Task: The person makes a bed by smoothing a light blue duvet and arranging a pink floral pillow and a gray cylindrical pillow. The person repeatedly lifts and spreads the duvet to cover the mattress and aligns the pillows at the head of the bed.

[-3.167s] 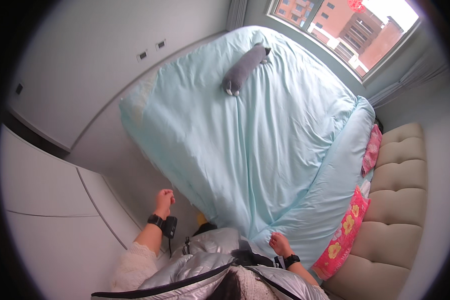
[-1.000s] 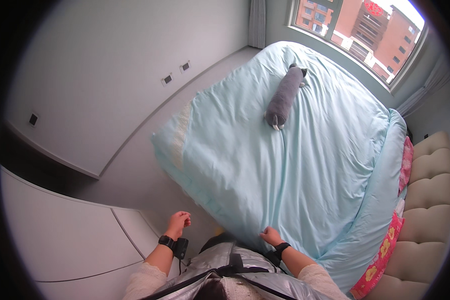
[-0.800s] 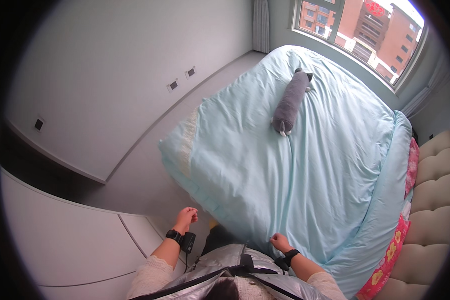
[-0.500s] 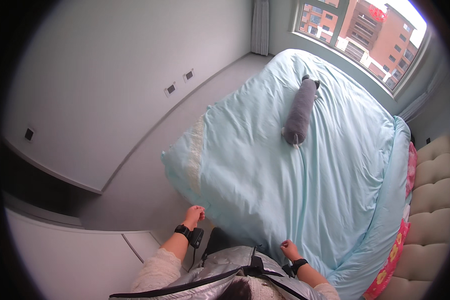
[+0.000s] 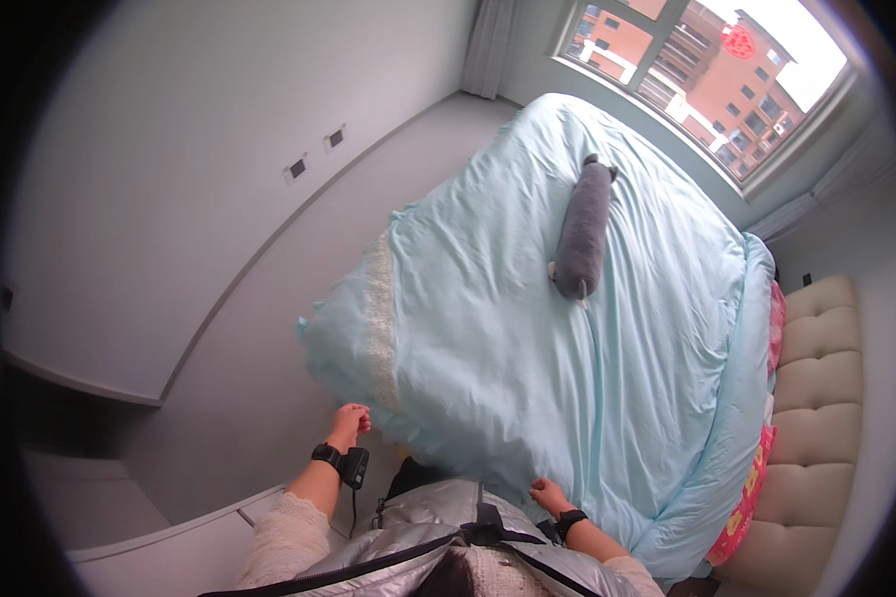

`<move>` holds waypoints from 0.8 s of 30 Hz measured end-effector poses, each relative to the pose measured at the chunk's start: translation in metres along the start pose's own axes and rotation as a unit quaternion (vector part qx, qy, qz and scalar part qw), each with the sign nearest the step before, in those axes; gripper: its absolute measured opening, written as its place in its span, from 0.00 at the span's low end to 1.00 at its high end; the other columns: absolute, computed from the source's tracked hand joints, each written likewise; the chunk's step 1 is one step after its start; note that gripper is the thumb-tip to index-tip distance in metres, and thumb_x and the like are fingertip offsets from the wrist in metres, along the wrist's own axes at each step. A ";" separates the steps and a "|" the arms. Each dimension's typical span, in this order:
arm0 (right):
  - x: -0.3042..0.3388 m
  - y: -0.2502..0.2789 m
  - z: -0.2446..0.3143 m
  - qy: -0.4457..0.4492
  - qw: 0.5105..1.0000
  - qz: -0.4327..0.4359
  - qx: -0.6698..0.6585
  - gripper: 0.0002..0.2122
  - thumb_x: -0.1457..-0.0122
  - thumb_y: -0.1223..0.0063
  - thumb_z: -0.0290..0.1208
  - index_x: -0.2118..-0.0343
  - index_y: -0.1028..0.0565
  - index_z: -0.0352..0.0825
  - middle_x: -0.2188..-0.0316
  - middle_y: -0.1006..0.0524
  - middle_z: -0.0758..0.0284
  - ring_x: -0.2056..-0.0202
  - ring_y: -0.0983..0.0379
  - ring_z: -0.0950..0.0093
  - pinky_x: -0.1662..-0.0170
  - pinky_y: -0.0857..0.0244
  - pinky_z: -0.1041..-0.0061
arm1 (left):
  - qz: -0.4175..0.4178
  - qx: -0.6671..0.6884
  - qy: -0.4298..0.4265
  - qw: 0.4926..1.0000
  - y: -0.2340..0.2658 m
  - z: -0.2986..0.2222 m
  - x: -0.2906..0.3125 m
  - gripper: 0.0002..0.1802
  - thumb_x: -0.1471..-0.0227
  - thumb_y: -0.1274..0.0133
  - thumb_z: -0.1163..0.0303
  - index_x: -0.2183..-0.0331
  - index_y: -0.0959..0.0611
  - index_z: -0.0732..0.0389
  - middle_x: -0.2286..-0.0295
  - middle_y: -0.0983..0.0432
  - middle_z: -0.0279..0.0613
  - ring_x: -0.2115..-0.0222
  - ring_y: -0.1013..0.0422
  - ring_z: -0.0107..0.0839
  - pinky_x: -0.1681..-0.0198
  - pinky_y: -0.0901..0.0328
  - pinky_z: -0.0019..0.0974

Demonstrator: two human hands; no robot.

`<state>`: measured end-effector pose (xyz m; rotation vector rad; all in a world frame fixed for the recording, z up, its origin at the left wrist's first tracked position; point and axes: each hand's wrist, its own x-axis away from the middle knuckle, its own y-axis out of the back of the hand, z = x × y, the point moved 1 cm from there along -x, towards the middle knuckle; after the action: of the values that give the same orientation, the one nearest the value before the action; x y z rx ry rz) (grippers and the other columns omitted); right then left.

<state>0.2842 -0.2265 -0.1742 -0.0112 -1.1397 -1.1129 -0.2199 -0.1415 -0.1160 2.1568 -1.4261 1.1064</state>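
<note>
Between the fingers of both hands runs the near edge of a pale blue duvet [image 5: 528, 328] — the left hand [image 5: 350, 422] pinches its lace-trimmed corner, the right hand [image 5: 546, 494] is closed on the hem. Well beyond the fingers, a grey bolster [image 5: 581, 231] lies on the duvet — the beige headboard [image 5: 816, 398] stands off to the right.

Left grip [image 5: 350, 422] at near corner of duvet [image 5: 528, 328]; right grip [image 5: 548, 495] on its near edge; beyond both, long cushion [image 5: 581, 231] atop duvet; headboard [image 5: 816, 398] right of right grip; window [image 5: 707, 70] farthest off.
</note>
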 end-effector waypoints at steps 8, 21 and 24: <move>0.004 -0.004 0.010 0.028 0.997 -0.058 -0.034 0.14 0.57 0.49 0.33 0.67 0.29 0.32 0.69 0.26 0.59 0.64 0.30 0.65 0.60 0.37 0.71 | -0.005 -0.008 -0.008 1.000 0.001 -0.010 0.013 0.04 0.54 0.58 0.74 0.74 0.28 0.61 0.84 0.34 0.34 0.85 0.35 0.25 0.82 0.35 0.29; 0.003 -0.017 -0.017 0.037 0.996 -0.023 -0.083 0.11 0.54 0.50 0.28 0.67 0.30 0.30 0.74 0.26 0.66 0.74 0.30 0.78 0.71 0.36 0.78 | -0.019 -0.031 -0.020 0.999 -0.005 -0.010 0.013 0.04 0.54 0.56 0.72 0.75 0.28 0.60 0.87 0.36 0.34 0.87 0.37 0.25 0.82 0.36 0.30; -0.001 -0.009 -0.016 0.003 0.995 -0.009 -0.103 0.11 0.54 0.49 0.27 0.66 0.30 0.31 0.73 0.27 0.67 0.74 0.30 0.78 0.72 0.36 0.79 | -0.024 -0.017 -0.026 0.999 0.000 -0.010 -0.006 0.04 0.55 0.55 0.71 0.75 0.28 0.60 0.86 0.35 0.34 0.86 0.37 0.25 0.83 0.36 0.28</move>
<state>0.2895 -0.2391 -0.1869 -0.1582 -1.0173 -1.2422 -0.2257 -0.1314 -0.1138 2.1990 -1.3967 1.0093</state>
